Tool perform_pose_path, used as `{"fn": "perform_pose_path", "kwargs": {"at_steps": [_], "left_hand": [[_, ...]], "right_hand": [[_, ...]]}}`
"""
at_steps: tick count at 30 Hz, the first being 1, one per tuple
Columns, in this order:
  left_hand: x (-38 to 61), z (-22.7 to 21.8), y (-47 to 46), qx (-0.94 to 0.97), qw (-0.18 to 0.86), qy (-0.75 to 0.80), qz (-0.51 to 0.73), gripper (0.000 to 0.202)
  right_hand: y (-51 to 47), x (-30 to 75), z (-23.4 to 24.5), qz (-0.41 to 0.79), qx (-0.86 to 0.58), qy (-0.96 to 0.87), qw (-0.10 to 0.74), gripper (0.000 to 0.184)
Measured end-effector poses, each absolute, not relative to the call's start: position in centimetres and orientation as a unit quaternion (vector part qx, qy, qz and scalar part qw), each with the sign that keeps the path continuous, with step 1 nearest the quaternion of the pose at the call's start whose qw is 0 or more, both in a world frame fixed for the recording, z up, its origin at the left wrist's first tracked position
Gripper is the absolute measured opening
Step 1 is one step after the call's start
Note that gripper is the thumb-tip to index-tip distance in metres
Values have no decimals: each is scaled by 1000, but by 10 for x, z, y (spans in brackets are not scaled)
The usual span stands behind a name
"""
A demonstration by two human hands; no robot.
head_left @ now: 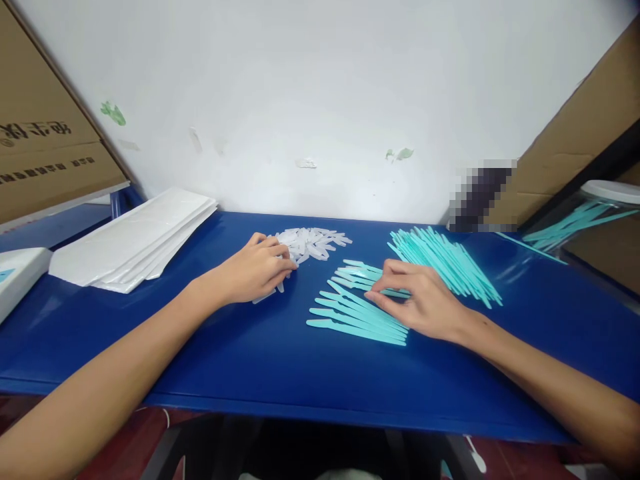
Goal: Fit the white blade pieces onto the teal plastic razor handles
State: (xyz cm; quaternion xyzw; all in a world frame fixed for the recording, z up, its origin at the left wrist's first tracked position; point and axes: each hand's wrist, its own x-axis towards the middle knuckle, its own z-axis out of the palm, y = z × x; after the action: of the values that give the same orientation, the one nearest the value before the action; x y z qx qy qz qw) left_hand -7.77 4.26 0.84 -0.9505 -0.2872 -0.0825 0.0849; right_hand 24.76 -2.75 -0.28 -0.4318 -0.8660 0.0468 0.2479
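Several teal eyebrow razors point(350, 319) lie side by side in a fanned row on the blue table, their heads toward the left. My right hand point(417, 300) is over the row, thumb and forefinger pinched at one razor whose handle shows between them. Farther left, my left hand point(260, 270) rests at the near left edge of a heap of small whitish translucent blade covers point(315, 243). Its fingers are curled and pressed together; whatever is between the tips is hidden. A larger pile of teal razors point(445, 263) lies just beyond my right hand.
A stack of white flat sleeves point(135, 233) lies at the left, near a white device point(20, 273). Cardboard boxes point(45, 127) stand at both sides. A clear jar with a white lid point(613, 191) lies at the right with teal sticks in it. Behind the table point(280, 373) rises a white wall.
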Motion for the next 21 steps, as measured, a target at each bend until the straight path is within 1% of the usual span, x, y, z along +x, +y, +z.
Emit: {"fn": "perform_pose_path", "kwargs": {"at_steps": [4,6,9,11,13,16,18,21], "left_hand": [[-77,3,44,-946,93,-302,-68,33],[-77,1,45,-947,69,-305,-78,31],[-73,0,44,-943,5,-317,-102,25],[-70,0,42,-939,-39,-320,-116,22],[-67,0,40,-937,-63,-318,-131,21],[-63,-3,38,-936,-52,-312,-157,20],[-58,-6,37,-933,-34,-305,-187,18],[-50,-10,33,-919,-20,-278,-277,14]], "right_hand": [[-29,247,-1,26,-450,-877,163,25],[-27,248,0,35,-454,-881,128,23],[-23,251,3,81,-459,-878,107,16],[-22,252,5,114,-455,-877,102,12],[-23,251,8,128,-450,-878,101,14],[-25,249,8,98,-450,-880,115,18],[-26,249,7,71,-450,-879,142,17],[-26,250,4,57,-426,-884,182,15]]}}
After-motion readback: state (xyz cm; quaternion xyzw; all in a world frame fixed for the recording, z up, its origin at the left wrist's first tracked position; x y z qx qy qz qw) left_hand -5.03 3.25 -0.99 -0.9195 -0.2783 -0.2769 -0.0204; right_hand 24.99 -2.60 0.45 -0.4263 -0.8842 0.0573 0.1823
